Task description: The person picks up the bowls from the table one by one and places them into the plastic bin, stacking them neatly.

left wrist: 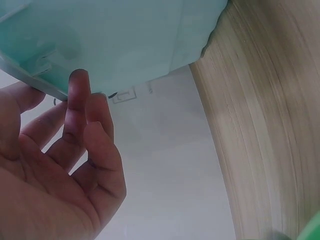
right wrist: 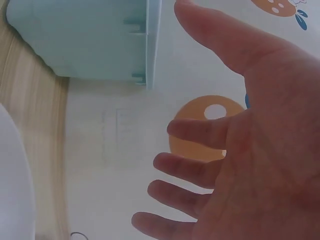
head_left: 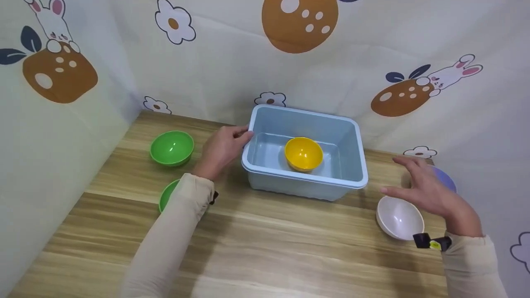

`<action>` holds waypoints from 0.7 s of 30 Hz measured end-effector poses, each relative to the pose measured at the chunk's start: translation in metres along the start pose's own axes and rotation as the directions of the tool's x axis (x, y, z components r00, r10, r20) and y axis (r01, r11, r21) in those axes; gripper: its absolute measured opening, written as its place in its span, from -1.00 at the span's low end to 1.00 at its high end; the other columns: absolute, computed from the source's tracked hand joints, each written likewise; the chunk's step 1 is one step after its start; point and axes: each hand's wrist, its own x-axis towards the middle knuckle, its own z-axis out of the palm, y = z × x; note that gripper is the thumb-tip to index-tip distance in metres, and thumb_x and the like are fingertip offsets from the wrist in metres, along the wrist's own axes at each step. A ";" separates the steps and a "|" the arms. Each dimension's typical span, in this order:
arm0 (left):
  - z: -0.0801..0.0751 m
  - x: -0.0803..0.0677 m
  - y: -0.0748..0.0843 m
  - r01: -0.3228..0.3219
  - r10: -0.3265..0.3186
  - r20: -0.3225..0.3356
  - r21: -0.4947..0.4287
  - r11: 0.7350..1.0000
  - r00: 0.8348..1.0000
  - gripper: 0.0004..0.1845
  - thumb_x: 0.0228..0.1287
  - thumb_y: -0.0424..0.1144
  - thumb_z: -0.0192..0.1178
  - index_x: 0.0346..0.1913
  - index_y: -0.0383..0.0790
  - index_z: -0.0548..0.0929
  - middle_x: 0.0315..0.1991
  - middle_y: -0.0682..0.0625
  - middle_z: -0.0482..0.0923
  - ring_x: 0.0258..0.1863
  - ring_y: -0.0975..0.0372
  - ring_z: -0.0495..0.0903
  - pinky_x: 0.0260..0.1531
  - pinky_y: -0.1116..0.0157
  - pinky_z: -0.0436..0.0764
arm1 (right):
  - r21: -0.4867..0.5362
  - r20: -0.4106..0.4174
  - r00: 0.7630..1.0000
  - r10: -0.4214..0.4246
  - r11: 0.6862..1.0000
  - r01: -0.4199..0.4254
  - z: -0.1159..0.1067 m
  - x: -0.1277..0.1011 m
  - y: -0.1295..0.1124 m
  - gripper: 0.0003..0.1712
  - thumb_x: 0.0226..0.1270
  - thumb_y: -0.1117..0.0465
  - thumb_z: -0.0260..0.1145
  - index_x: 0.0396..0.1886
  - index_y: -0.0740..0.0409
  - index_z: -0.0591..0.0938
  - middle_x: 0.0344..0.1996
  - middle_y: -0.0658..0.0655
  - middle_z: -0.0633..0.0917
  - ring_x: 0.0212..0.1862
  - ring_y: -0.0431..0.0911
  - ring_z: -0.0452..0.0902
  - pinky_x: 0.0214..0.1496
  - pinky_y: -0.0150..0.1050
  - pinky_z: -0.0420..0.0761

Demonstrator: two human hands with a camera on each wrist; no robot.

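A light blue plastic tub (head_left: 352,165) stands at the middle back of the wooden table, with a yellow bowl (head_left: 303,154) inside it. My left hand (head_left: 240,136) touches the tub's left rim; in the left wrist view its straight fingers (left wrist: 80,115) meet the underside of the tub's (left wrist: 125,40) rim. My right hand (head_left: 408,176) hovers with spread fingers to the right of the tub, above a white bowl (head_left: 397,217), and holds nothing. In the right wrist view that hand (right wrist: 200,165) shows an empty palm, with the tub's (right wrist: 85,35) corner beyond it.
A green bowl (head_left: 172,147) sits at the left, and a second green bowl (head_left: 167,195) is partly hidden by my left forearm. A purple bowl (head_left: 446,178) peeks out behind my right hand. Printed fabric walls close the back and both sides.
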 end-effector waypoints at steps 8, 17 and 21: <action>0.000 0.000 -0.003 -0.038 0.038 -0.030 0.014 0.999 0.999 -0.47 0.46 0.18 0.15 0.41 0.17 0.52 0.34 0.06 0.59 0.15 0.17 0.61 0.20 0.10 0.62 | 0.037 0.027 0.999 0.025 0.999 -0.026 0.009 -0.012 0.013 0.14 0.25 -0.19 0.45 0.57 0.33 0.13 0.43 0.57 0.17 0.44 0.48 0.08 0.29 0.51 0.24; 0.000 -0.001 -0.003 -0.053 0.053 -0.020 0.012 0.999 0.998 -0.47 0.47 0.18 0.12 0.42 0.18 0.51 0.37 0.04 0.56 0.14 0.16 0.59 0.19 0.10 0.61 | 0.047 0.051 0.997 0.056 0.997 -0.058 0.024 -0.023 0.025 0.18 0.23 -0.19 0.47 0.58 0.36 0.11 0.40 0.62 0.19 0.40 0.49 0.14 0.26 0.51 0.27; 0.000 0.000 -0.002 -0.047 0.047 -0.014 0.010 0.999 0.999 -0.47 0.47 0.20 0.12 0.42 0.19 0.50 0.38 0.04 0.56 0.13 0.17 0.59 0.16 0.13 0.61 | 0.010 0.066 0.994 0.088 0.996 -0.089 0.032 -0.026 0.030 0.21 0.21 -0.23 0.47 0.57 0.37 0.12 0.36 0.65 0.23 0.32 0.50 0.25 0.19 0.51 0.37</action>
